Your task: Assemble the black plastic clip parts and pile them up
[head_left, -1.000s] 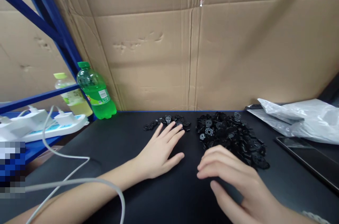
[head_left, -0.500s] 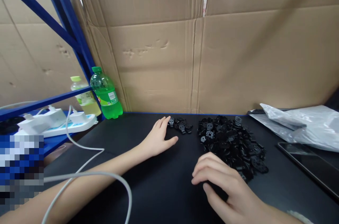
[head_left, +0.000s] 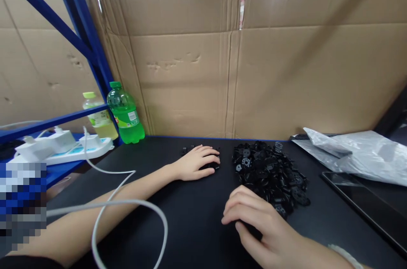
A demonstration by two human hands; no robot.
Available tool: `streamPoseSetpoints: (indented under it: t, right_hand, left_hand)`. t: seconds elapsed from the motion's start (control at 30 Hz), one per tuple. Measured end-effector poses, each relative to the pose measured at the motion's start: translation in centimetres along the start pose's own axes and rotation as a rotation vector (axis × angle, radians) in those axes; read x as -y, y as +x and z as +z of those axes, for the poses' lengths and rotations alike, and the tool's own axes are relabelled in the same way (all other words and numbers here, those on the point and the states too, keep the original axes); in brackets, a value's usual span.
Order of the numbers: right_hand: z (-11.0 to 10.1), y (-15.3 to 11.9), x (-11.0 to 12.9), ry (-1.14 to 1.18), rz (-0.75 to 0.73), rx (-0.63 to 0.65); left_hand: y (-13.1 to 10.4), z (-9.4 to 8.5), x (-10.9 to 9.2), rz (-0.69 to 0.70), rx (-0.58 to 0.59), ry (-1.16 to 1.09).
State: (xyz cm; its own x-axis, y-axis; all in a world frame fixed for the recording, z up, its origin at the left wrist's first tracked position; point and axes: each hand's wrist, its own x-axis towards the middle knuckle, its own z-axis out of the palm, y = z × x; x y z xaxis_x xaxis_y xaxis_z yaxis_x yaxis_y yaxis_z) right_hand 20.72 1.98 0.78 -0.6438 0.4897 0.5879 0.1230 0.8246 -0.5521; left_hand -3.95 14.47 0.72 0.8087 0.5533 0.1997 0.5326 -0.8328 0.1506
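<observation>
In the head view, the left hand [head_left: 193, 164] spreads unclenched over a small cluster of black plastic parts [head_left: 185, 150]; the right hand [head_left: 259, 226], loosely curled, apparently grasping nothing, is beside a larger heap of black disc-like plastic parts [head_left: 270, 169], probably light, stiff, best pinched by their rims.

"Is there a way between the left hand [head_left: 197, 163] and the right hand [head_left: 257, 220]?"
"Yes, bare black tabletop [head_left: 197, 218] runs between them."
"And farther right?"
"The heap of black plastic parts [head_left: 270, 171] bars that, with a dark-screened device [head_left: 365, 209] beyond."
"Left?"
"White cable [head_left: 93, 235] loops across the left forearm [head_left: 149, 186]."
"Straight back?"
"The cardboard wall [head_left: 184, 91] stops you at the table's far edge."
</observation>
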Motion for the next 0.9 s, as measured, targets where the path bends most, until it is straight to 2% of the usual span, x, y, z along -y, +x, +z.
streamPoseSetpoints:
  t: [0.1,0.2,0.27,0.4,0.5,0.6,0.7,0.77,0.83,0.9]
  right_hand:
    - [0.1,-0.1,0.1,0.009,0.014,0.025]
    - [0.2,-0.2,0.2,0.025,0.015,0.037]
    - [0.2,-0.1,0.3,0.033,0.017,0.042]
    - [0.2,0.0,0.3,0.041,0.026,0.045]
    - [0.3,-0.1,0.4,0.042,0.028,0.051]
    - [0.2,-0.2,0.5,0.043,0.029,0.059]
    - [0.1,-0.2,0.4,0.065,0.043,0.059]
    - [0.1,-0.4,0.3,0.083,0.079,0.045]
    - [0.4,-0.6,0.1,0.097,0.167,-0.012]
    - [0.8,-0.7,0.0,0.152,0.294,-0.104]
  left_hand:
    - [-1.3,-0.4,-1.7,0.044,-0.015,-0.038]
    - [-2.3,-1.0,-2.3,0.002,-0.113,-0.067]
    - [-2.8,-1.5,-1.5,-0.089,-0.219,-0.069]
    - [-3.8,-1.9,2.2,-0.336,-0.384,-0.032]
    - [-4.7,-1.5,4.2,-0.462,-0.386,-0.044]
    - [-5.3,-1.2,4.5,-0.530,-0.361,-0.126]
    - [-5.1,-1.7,3.5,-0.584,-0.381,-0.267]
    - [-4.6,-2.2,2.1,-0.617,-0.425,-0.393]
    - [-3.8,-2.6,-0.3,-0.638,-0.470,-0.553]
    - [-3.0,-2.6,-3.4,-0.640,-0.471,-0.762]
